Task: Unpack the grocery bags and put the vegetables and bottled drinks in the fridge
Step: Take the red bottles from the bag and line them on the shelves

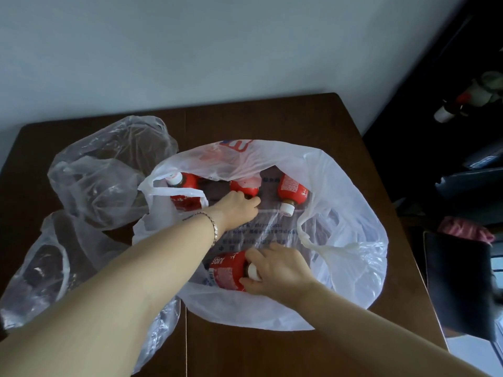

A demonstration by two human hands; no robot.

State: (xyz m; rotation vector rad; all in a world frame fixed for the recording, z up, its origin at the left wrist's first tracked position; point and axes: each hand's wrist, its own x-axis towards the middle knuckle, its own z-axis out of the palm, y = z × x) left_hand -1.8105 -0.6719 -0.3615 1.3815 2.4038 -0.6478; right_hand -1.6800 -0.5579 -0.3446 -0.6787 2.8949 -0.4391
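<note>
A white plastic grocery bag (351,235) lies spread open on the brown table (299,118). Inside it lie several red-labelled drink bottles with white caps. My right hand (277,270) grips the cap end of the nearest bottle (230,272) at the bag's front. My left hand (236,208) reaches deep into the bag and its fingers close round the neck end of the middle bottle (243,187). Another bottle (183,186) lies at the back left under a bag handle. One more bottle (292,193) lies at the back right.
Two crumpled clear plastic bags sit left of the white bag, one at the back (109,170) and one at the front (46,270). The wall runs along the table's far edge. A dark chair (460,284) stands at the table's right side.
</note>
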